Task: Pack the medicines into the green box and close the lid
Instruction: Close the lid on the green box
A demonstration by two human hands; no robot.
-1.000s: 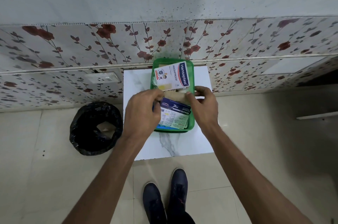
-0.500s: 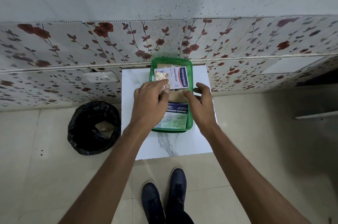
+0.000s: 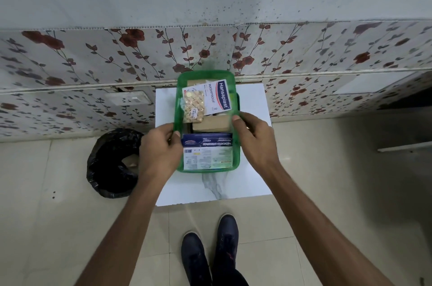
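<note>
The green box (image 3: 205, 73) stands on a small white table (image 3: 253, 168) against the wall, and its inside shows from above. In it lie a white Hansaplast packet (image 3: 221, 95), a yellow pill strip (image 3: 194, 106) on top of that packet, a brown carton (image 3: 211, 123) and a blue medicated-dressings pack (image 3: 208, 152). My left hand (image 3: 159, 152) grips the box's left wall with the thumb over the rim. On the opposite side, my right hand (image 3: 254, 143) grips the right wall the same way. I cannot make out a separate lid.
A bin lined with a black bag (image 3: 109, 168) sits on the floor left of the table. My dark shoes (image 3: 210, 257) are just in front of the table. A floral panelled wall with a white socket (image 3: 127, 98) is right behind the box.
My left hand has left the pill strip on the Hansaplast packet and moved back to the box's left wall. My right hand has closed on the right wall.
</note>
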